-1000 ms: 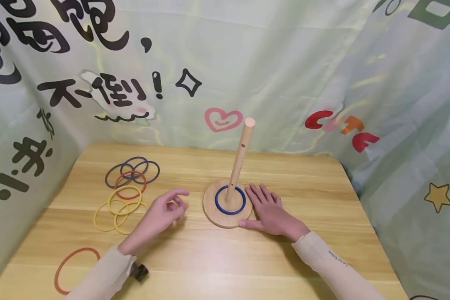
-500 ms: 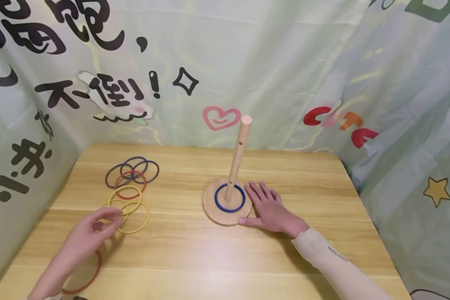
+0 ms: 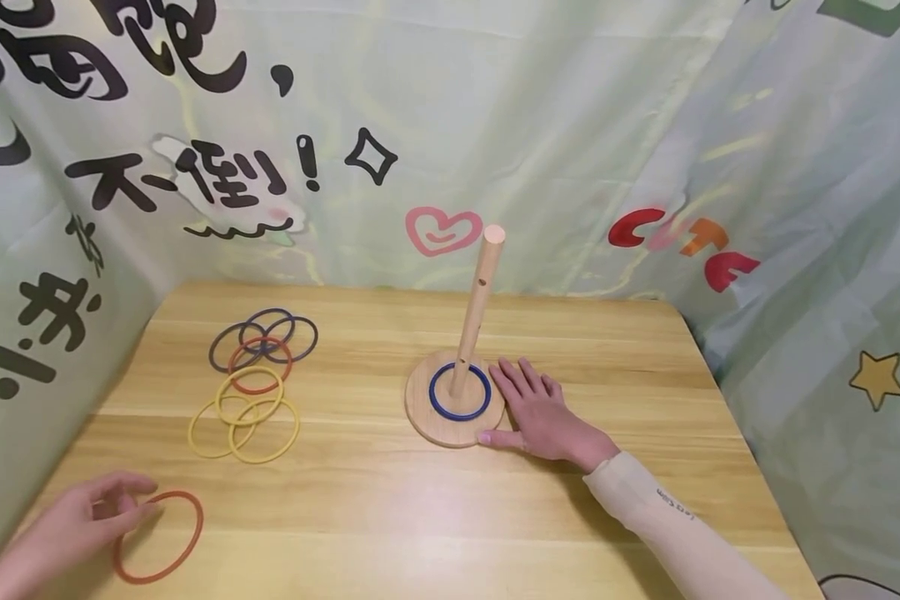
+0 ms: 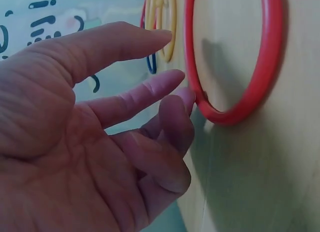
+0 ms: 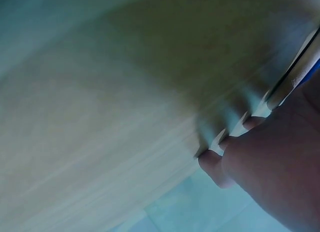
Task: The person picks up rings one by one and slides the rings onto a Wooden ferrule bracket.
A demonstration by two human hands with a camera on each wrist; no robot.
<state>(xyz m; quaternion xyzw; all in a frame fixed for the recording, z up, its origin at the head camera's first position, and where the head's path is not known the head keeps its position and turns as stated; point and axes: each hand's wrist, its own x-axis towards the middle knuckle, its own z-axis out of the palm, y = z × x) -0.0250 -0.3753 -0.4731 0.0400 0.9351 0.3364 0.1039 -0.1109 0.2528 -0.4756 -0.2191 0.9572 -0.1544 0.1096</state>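
Note:
In the head view, my left hand (image 3: 82, 518) reaches in at the lower left, its thumb and index fingertips at the edge of a red ring (image 3: 201, 523) lying on the table. The left wrist view has the thumb and index finger spread apart beside that red ring (image 4: 270, 47), with nothing pinched between them. My right hand (image 3: 542, 423) rests with spread fingers along the right edge of a round wooden base (image 3: 420, 412). An upright wooden peg (image 3: 476, 312) rises from this base, and a blue ring (image 3: 460, 417) lies around its foot.
Left of the base, several rings overlap on the wooden table (image 3: 570, 533): yellow rings (image 3: 264, 461) in front, another red ring (image 3: 258, 392), and dark blue rings (image 3: 317, 337) behind. A printed cloth (image 3: 555, 150) encloses the back and sides.
My left hand has moved left and toward me, from near the base past the yellow rings to the lone red ring. The right hand stays at the base.

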